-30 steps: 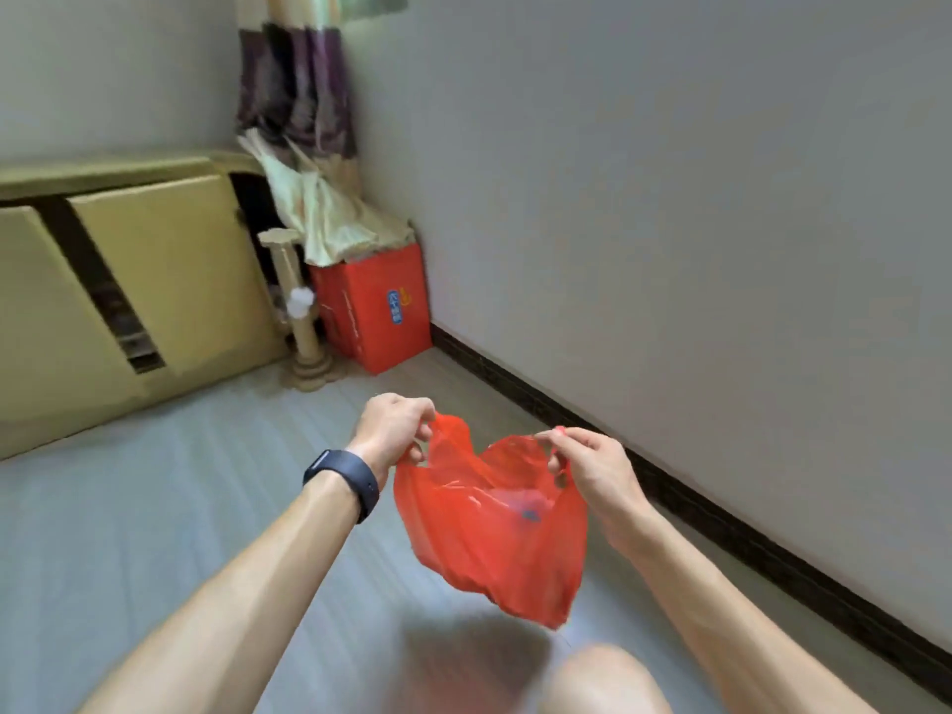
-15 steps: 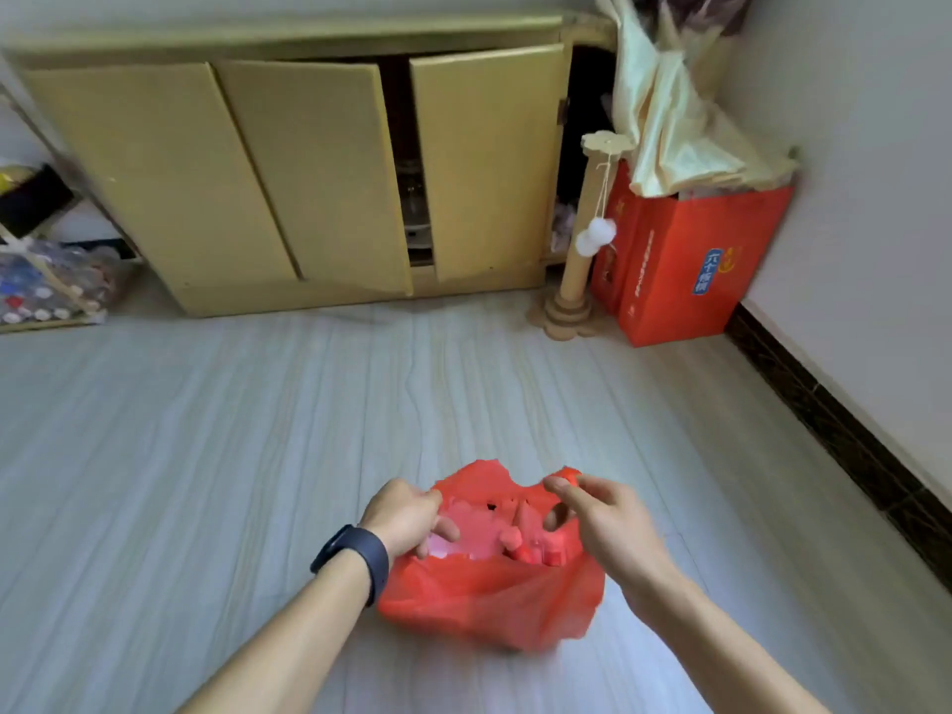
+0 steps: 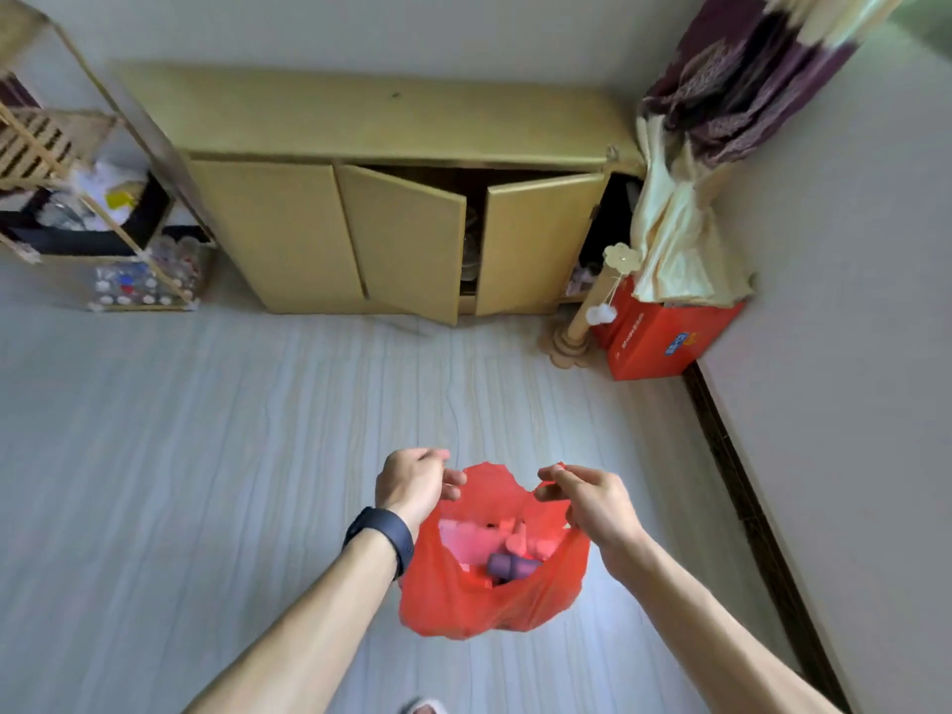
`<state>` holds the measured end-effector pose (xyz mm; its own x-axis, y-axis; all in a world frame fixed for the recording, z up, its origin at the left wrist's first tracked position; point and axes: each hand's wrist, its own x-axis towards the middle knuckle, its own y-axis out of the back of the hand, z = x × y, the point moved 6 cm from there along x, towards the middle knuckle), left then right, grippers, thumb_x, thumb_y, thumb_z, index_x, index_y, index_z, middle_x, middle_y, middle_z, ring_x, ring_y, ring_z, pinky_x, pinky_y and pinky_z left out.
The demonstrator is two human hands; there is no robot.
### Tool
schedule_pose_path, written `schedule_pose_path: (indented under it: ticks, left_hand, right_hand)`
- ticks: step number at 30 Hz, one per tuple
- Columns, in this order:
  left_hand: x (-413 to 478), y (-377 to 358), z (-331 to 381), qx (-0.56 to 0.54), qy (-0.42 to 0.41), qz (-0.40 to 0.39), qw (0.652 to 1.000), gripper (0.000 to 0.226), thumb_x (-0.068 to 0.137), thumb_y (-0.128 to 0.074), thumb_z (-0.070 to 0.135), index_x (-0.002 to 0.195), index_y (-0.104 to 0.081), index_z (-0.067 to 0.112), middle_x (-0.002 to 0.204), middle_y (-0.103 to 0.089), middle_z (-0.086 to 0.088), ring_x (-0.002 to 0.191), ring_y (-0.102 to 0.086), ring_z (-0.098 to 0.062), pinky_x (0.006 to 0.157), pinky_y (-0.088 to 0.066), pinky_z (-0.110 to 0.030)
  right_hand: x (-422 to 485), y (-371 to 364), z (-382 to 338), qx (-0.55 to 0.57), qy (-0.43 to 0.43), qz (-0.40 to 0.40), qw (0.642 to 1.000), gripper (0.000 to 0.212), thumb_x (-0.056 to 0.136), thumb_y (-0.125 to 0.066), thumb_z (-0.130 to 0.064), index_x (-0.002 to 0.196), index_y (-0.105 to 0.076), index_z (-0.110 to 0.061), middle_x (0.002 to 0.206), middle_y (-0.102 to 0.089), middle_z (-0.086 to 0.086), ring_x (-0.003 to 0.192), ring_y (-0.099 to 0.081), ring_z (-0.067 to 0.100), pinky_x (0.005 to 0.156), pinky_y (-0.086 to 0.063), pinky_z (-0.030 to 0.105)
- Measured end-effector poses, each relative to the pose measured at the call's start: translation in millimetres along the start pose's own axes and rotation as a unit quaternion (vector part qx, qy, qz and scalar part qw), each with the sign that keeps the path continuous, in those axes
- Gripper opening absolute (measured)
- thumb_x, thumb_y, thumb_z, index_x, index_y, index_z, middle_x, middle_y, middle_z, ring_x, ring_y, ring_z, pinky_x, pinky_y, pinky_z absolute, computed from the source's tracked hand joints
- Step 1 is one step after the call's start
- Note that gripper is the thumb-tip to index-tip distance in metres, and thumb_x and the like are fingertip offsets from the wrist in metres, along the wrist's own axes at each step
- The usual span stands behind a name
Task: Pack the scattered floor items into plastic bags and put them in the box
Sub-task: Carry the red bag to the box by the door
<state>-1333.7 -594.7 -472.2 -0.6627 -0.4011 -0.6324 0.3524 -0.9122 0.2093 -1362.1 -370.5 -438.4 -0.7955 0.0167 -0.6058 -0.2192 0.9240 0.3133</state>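
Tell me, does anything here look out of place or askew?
Yes. Two doors of the yellow cabinet stand ajar at angles, showing the dark inside. By the wall, pale curtain cloth is slumped onto the red box. The red bag, pinched by left hand and right hand, looks intact.

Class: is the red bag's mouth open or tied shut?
Open. The left hand and right hand hold the red bag apart at its top; a purple item and pink pieces show inside.

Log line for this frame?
left grip: pinches bag handle | right grip: pinches bag handle | red bag: hanging open, items inside | red box: by wall, ahead right
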Motion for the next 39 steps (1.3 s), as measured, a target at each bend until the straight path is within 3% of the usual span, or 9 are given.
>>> schedule_pose_path:
  ticks: [6, 13, 16, 20, 23, 28, 32, 34, 39]
  left_hand:
    - [-77.1, 61.0, 152.0, -0.059, -0.058, -0.030, 0.996, 0.022, 0.093, -0.041, 0.002, 0.113, -0.046, 0.006, 0.063, -0.072, -0.005, 0.045, -0.060, -0.020, 0.074, -0.053, -0.041]
    - [-134.8, 141.6, 250.4, 0.014, -0.110, -0.115, 0.987, 0.005, 0.101, -0.048, 0.005, 0.097, -0.052, 0.005, 0.083, -0.074, -0.007, 0.051, -0.063, -0.012, 0.055, -0.051, -0.024]
    - [-130.6, 175.8, 251.9, 0.014, -0.110, -0.131, 0.985, 0.010, 0.101, -0.048, 0.003, 0.110, -0.051, 0.002, 0.096, -0.071, -0.011, 0.056, -0.067, -0.009, 0.059, -0.054, -0.019]
    - [-87.5, 212.1, 239.2, 0.069, -0.144, -0.071, 0.985, 0.019, 0.101, -0.048, 0.005, 0.107, -0.064, -0.004, 0.090, -0.072, -0.008, 0.060, -0.068, -0.008, 0.068, -0.056, -0.021]
    - [-39.9, 244.0, 248.1, 0.204, -0.221, 0.037, 0.953, 0.026, 0.098, -0.052, 0.019, 0.079, -0.070, 0.017, 0.077, -0.074, 0.003, 0.073, -0.071, -0.017, 0.081, -0.055, -0.032]
    - [26.5, 289.4, 267.3, 0.348, -0.263, 0.137, 0.889, 0.022, 0.095, -0.057, 0.034, 0.076, -0.067, 0.028, 0.071, -0.069, 0.015, 0.079, -0.068, -0.017, 0.059, -0.038, -0.026]
    - [78.6, 324.8, 294.8, 0.345, -0.269, 0.139, 0.888, 0.019, 0.091, -0.066, 0.039, 0.091, -0.075, 0.023, 0.102, -0.068, 0.000, 0.092, -0.064, -0.022, 0.072, -0.039, -0.025]
    - [103.5, 337.5, 311.1, 0.340, -0.274, 0.108, 0.893, 0.022, 0.091, -0.065, 0.040, 0.092, -0.075, 0.020, 0.098, -0.071, 0.000, 0.092, -0.066, -0.021, 0.071, -0.038, -0.024]
    - [153.1, 380.3, 353.6, 0.308, -0.264, 0.118, 0.906, 0.028, 0.091, -0.063, 0.045, 0.088, -0.076, 0.021, 0.081, -0.075, 0.004, 0.081, -0.068, -0.015, 0.067, -0.046, -0.030]
  right_hand:
    - [-102.2, 37.7, -132.4, 0.062, 0.051, 0.037, 0.996, 0.021, 0.096, -0.058, -0.020, 0.095, -0.075, -0.008, 0.074, -0.076, 0.001, 0.050, -0.035, 0.013, 0.051, -0.034, 0.021]
    - [-156.2, 33.4, -223.9, 0.103, 0.176, 0.027, 0.979, 0.021, 0.097, -0.058, -0.023, 0.094, -0.076, -0.012, 0.080, -0.077, 0.003, 0.059, -0.052, 0.016, 0.059, -0.043, 0.026]
    - [-150.8, 16.0, -239.3, 0.114, 0.201, 0.021, 0.973, 0.020, 0.096, -0.058, -0.022, 0.088, -0.075, -0.014, 0.081, -0.077, 0.003, 0.074, -0.063, 0.022, 0.070, -0.048, 0.033]
    - [-121.9, -17.6, -256.3, 0.143, 0.212, 0.008, 0.967, 0.024, 0.099, -0.056, -0.020, 0.084, -0.075, -0.018, 0.079, -0.076, 0.000, 0.068, -0.062, 0.014, 0.072, -0.051, 0.026]
    - [-86.0, -46.5, -275.9, 0.138, 0.215, 0.025, 0.966, 0.023, 0.099, -0.057, -0.021, 0.086, -0.075, -0.023, 0.080, -0.074, -0.006, 0.075, -0.063, 0.010, 0.076, -0.052, 0.024]
    - [-15.5, -99.9, -308.0, -0.052, 0.298, 0.099, 0.948, 0.029, 0.100, -0.055, -0.035, 0.077, -0.070, -0.045, 0.097, -0.053, -0.020, 0.101, -0.052, 0.005, 0.087, -0.040, 0.020]
    - [27.2, -148.1, -333.1, -0.090, 0.266, 0.057, 0.958, 0.024, 0.097, -0.060, -0.037, 0.092, -0.078, -0.023, 0.098, -0.076, -0.009, 0.100, -0.068, 0.007, 0.075, -0.043, 0.009]
    - [45.7, -176.4, -349.3, -0.113, 0.258, 0.046, 0.958, 0.025, 0.093, -0.066, -0.038, 0.085, -0.078, -0.018, 0.090, -0.077, 0.001, 0.091, -0.070, 0.013, 0.071, -0.046, 0.020]
    - [74.2, -248.3, -417.6, -0.101, 0.258, 0.001, 0.961, 0.009, 0.083, -0.079, -0.032, 0.085, -0.081, -0.023, 0.091, -0.076, -0.018, 0.081, -0.063, -0.017, 0.073, -0.051, 0.011]
